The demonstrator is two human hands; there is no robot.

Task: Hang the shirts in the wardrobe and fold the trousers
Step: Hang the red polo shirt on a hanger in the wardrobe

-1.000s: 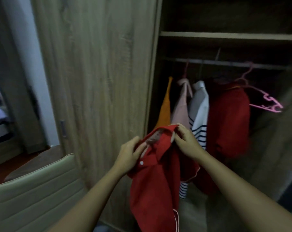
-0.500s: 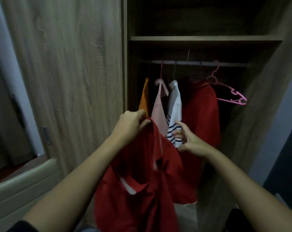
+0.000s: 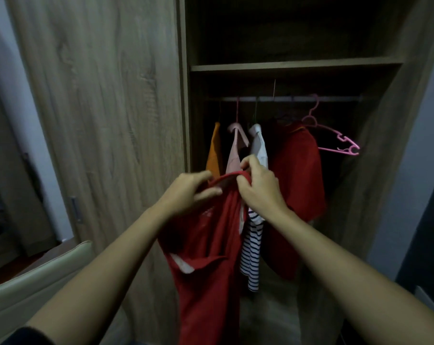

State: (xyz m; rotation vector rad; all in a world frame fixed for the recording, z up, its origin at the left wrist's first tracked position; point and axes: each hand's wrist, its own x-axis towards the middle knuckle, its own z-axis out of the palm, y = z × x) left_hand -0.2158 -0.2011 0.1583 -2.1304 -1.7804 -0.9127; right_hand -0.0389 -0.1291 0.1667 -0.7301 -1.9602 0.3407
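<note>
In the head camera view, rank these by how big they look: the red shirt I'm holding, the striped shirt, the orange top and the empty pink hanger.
1. red shirt, though it is nearest the camera.
2. striped shirt, partly hidden.
3. orange top and pink hanger: too alike to rank.

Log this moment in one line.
left hand holds red shirt | right hand pinches its collar | pink hanger empty on rail

cream chair back (image 3: 39,277) | lower left | grey wall (image 3: 415,170) | right
</note>
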